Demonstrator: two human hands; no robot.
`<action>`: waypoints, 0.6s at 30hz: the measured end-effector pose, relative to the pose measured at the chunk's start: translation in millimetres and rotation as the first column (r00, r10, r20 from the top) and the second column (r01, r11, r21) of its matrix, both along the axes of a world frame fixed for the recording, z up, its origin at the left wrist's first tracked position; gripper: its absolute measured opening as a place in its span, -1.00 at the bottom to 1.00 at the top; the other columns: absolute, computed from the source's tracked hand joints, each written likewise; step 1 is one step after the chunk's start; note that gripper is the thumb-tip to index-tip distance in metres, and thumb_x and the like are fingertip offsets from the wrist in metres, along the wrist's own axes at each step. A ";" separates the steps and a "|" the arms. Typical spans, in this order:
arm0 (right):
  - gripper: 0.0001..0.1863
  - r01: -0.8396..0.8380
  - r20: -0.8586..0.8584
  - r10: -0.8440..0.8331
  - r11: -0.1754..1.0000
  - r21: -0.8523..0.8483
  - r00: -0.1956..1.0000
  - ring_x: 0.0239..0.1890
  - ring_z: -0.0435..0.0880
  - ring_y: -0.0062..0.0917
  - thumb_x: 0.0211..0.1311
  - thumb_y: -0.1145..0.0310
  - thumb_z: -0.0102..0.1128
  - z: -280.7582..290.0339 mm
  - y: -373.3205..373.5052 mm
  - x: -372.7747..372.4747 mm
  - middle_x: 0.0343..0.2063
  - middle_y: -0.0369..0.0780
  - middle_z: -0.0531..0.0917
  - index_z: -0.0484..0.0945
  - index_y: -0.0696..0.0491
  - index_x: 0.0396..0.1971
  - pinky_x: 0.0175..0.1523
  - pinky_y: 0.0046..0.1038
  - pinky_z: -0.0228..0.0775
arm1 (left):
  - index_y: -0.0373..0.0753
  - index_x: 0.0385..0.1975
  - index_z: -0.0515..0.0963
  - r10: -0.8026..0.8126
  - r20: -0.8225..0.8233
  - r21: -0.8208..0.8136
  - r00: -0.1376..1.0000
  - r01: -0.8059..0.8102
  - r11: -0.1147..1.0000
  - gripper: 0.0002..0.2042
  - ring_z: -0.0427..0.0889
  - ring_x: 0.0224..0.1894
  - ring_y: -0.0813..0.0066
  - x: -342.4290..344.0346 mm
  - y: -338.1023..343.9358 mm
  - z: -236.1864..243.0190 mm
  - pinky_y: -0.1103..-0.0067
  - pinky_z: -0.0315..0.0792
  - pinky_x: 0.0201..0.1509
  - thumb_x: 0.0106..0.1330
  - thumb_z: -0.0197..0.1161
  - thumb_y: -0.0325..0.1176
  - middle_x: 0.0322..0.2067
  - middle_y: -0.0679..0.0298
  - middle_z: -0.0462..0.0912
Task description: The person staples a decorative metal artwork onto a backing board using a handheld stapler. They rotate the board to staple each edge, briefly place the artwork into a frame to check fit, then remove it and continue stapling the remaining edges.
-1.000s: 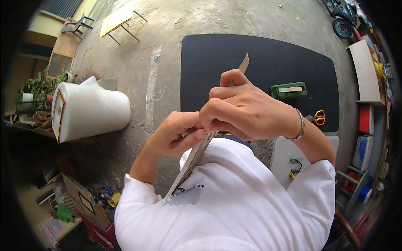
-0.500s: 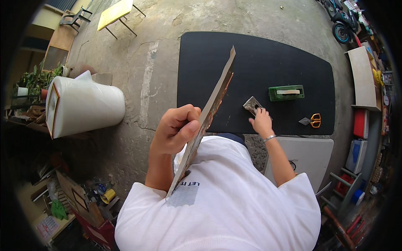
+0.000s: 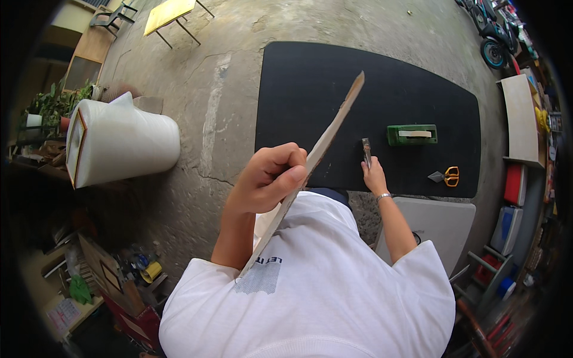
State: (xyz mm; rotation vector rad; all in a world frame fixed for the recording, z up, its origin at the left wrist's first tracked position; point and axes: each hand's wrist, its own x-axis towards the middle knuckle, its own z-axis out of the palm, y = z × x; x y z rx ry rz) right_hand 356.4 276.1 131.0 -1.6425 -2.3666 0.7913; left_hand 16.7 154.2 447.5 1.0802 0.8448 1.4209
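Note:
My left hand (image 3: 270, 178) is closed on the edge of a thin, flat panel (image 3: 335, 126), held upright and slanting in front of my chest. It shows nearly edge-on, with a pale rim, so its broad face is mostly hidden. Over the near part of the black table (image 3: 310, 89), my right hand (image 3: 375, 179) grips a silver metal tool, probably a staple gun (image 3: 366, 147), seen narrow side up. Just beyond it to the right sits a green tape dispenser (image 3: 412, 135) with a pale roll. Scissors (image 3: 449, 176) with orange handles lie near the table's right corner.
A grey stool or small table (image 3: 430, 230) stands against the black table's near right side. To the left is a large roll of bubble wrap (image 3: 128, 140). Shelves with boxes (image 3: 514, 185) line the right, and a yellow table (image 3: 169, 15) stands far left.
The right hand has lifted and turned the staple gun from its flat side onto its narrow side. The panel's top has swung right and it has turned more edge-on, with my left hand shifting right.

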 end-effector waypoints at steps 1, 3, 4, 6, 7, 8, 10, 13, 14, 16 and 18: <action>-0.66 0.001 -0.029 0.001 0.998 0.062 1.000 -0.18 0.61 0.10 0.37 0.19 0.16 -0.8 -1.6 0.5 -0.25 0.08 0.63 0.39 0.19 -0.20 -0.07 -0.01 0.43 | -0.26 -0.49 0.38 -0.013 0.007 0.011 1.000 0.013 1.000 -0.78 0.21 -0.55 0.77 0.7 0.7 -0.3 0.69 0.11 -0.51 0.46 0.11 -0.41 -0.58 0.44 0.36; -0.68 -0.013 0.135 0.008 0.999 0.031 0.991 -0.29 0.66 0.08 0.38 0.19 0.14 18.4 1.8 -4.0 -0.37 0.06 0.67 0.50 0.20 -0.32 -0.13 -0.02 0.51 | -0.26 -0.49 0.38 -0.024 0.005 0.010 1.000 0.024 1.000 -0.79 0.21 -0.56 0.78 0.0 -1.8 -0.6 0.70 0.12 -0.52 0.46 0.11 -0.42 -0.58 0.45 0.36; -0.67 -0.025 0.223 0.023 1.000 0.005 0.975 -0.31 0.67 0.08 0.38 0.19 0.14 24.8 4.5 -3.1 -0.40 0.07 0.67 0.51 0.20 -0.36 -0.16 -0.03 0.52 | -0.26 -0.49 0.38 -0.036 0.004 0.009 0.999 0.036 0.999 -0.79 0.21 -0.57 0.78 -0.5 -1.6 -2.8 0.70 0.11 -0.52 0.46 0.11 -0.43 -0.58 0.45 0.36; -0.65 -0.062 0.328 0.071 0.997 -0.038 0.942 -0.33 0.69 0.07 0.39 0.17 0.14 34.4 8.4 -7.3 -0.43 0.10 0.67 0.53 0.20 -0.41 -0.21 -0.04 0.54 | -0.26 -0.48 0.38 -0.054 0.008 -0.006 0.999 0.054 0.999 -0.79 0.21 -0.57 0.79 -1.5 -4.8 -4.7 0.70 0.11 -0.53 0.46 0.10 -0.43 -0.59 0.46 0.36; -0.63 -0.088 0.349 0.101 0.995 -0.051 0.932 -0.33 0.70 0.06 0.39 0.16 0.14 36.9 12.6 -8.7 -0.43 0.10 0.67 0.54 0.21 -0.42 -0.22 -0.05 0.55 | -0.26 -0.48 0.39 -0.061 0.016 -0.016 0.998 0.061 0.998 -0.79 0.21 -0.57 0.79 -1.5 -5.8 -5.1 0.71 0.11 -0.53 0.46 0.10 -0.43 -0.59 0.47 0.35; -0.62 -0.117 0.369 0.132 0.991 -0.065 0.920 -0.33 0.70 0.05 0.39 0.15 0.14 39.0 17.3 -11.3 -0.43 0.11 0.68 0.54 0.21 -0.43 -0.23 -0.06 0.55 | -0.26 -0.48 0.39 -0.065 0.023 -0.027 0.998 0.065 0.997 -0.79 0.20 -0.58 0.79 -1.4 -7.0 -5.1 0.71 0.10 -0.53 0.46 0.10 -0.43 -0.59 0.48 0.35; -0.59 -0.146 0.323 0.168 0.985 -0.090 0.931 -0.35 0.71 -0.01 0.39 0.12 0.15 34.3 27.3 -14.5 -0.45 0.09 0.68 0.53 0.21 -0.44 -0.26 -0.09 0.55 | -0.23 -0.53 0.35 -0.040 0.018 -0.050 0.999 0.041 0.998 -0.77 0.13 -0.57 0.77 2.0 -7.7 -0.7 0.69 0.03 -0.53 0.43 0.10 -0.43 -0.61 0.47 0.30; -0.55 0.045 0.124 0.009 0.905 -0.423 0.992 -0.54 0.65 -0.31 0.39 0.05 0.17 -13.9 49.9 3.7 -0.57 -0.08 0.62 0.47 0.20 -0.42 -0.38 -0.27 0.46 | -0.22 -0.54 0.34 -0.126 0.049 -0.096 0.991 0.130 0.987 -0.76 0.10 -0.57 0.77 4.7 5.6 -2.7 0.68 0.01 -0.53 0.43 0.10 -0.43 -0.61 0.47 0.28; -0.56 0.058 0.091 -0.015 0.866 -0.496 0.996 -0.56 0.59 -0.39 0.39 0.05 0.17 0.5 52.1 -0.8 -0.60 -0.13 0.58 0.47 0.20 -0.41 -0.40 -0.32 0.43 | -0.22 -0.54 0.34 -0.148 0.063 -0.117 0.987 0.154 0.981 -0.76 0.10 -0.57 0.77 5.4 6.3 -6.5 0.68 0.02 -0.53 0.44 0.09 -0.43 -0.60 0.47 0.28; -0.57 0.035 0.091 0.011 0.873 -0.487 0.996 -0.42 0.61 -0.22 0.39 0.06 0.15 58.9 49.3 -26.9 -0.49 -0.04 0.61 0.49 0.21 -0.34 -0.30 -0.26 0.44 | -0.23 -0.54 0.34 -0.125 0.043 -0.066 0.991 0.128 0.990 -0.76 0.12 -0.57 0.78 6.4 3.9 -7.8 0.69 0.04 -0.55 0.44 0.08 -0.43 -0.61 0.47 0.29; -0.63 -0.069 -0.023 0.065 0.954 -0.292 0.998 -0.43 0.68 -0.07 0.38 0.13 0.16 126.6 30.4 -33.2 -0.50 0.03 0.65 0.52 0.22 -0.27 -0.32 -0.23 0.46 | -0.23 -0.53 0.36 -0.076 0.015 0.000 0.997 0.076 0.997 -0.76 0.17 -0.61 0.81 5.8 5.8 -10.3 0.70 0.06 -0.59 0.45 0.09 -0.43 -0.62 0.49 0.33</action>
